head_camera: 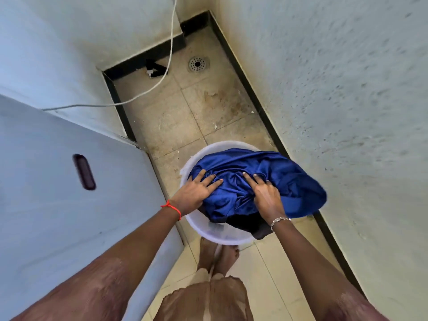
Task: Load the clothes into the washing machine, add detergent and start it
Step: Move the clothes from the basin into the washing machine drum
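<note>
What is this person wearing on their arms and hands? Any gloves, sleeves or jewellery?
No gloves, and no sleeves in view. The left hand has a thin red thread bracelet at the wrist; the right hand has a slim silver chain bracelet at its wrist.

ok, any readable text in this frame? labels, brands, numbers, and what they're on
None readable.
Pale panel on the left and its dark recessed handle: no lettering shows.
White bucket and blue cloth: plain, no label in view.
White scrap on the floor near the drain: too small to tell whether it carries print.
</note>
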### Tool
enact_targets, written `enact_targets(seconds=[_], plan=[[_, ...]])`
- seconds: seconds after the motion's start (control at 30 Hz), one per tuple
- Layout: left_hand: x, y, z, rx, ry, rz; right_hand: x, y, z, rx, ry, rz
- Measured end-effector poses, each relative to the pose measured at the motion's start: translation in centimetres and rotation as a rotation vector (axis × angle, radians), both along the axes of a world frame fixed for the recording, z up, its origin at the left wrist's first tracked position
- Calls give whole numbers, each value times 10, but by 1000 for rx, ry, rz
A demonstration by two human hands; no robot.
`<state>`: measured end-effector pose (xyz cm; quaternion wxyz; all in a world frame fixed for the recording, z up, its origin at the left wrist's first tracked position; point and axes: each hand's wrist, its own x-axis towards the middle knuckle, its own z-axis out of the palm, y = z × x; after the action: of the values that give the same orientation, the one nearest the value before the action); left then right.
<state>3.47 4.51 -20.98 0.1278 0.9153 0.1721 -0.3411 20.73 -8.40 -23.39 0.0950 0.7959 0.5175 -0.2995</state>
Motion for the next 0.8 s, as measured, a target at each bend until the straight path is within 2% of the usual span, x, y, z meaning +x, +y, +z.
enact_targets(seconds=[0.37, 0.47, 0.57, 0.8], plan=[[-7, -9, 165, 91, -145, 31, -7, -10, 178, 75, -128, 101], [-19, -11, 199, 116, -258, 71, -11, -12, 219, 129, -146, 128], [-35, -15, 233, 143, -464, 125, -18, -12, 261, 187, -152, 154], [-80, -11, 312, 177, -684, 205, -42, 9, 354, 403, -120, 182]])
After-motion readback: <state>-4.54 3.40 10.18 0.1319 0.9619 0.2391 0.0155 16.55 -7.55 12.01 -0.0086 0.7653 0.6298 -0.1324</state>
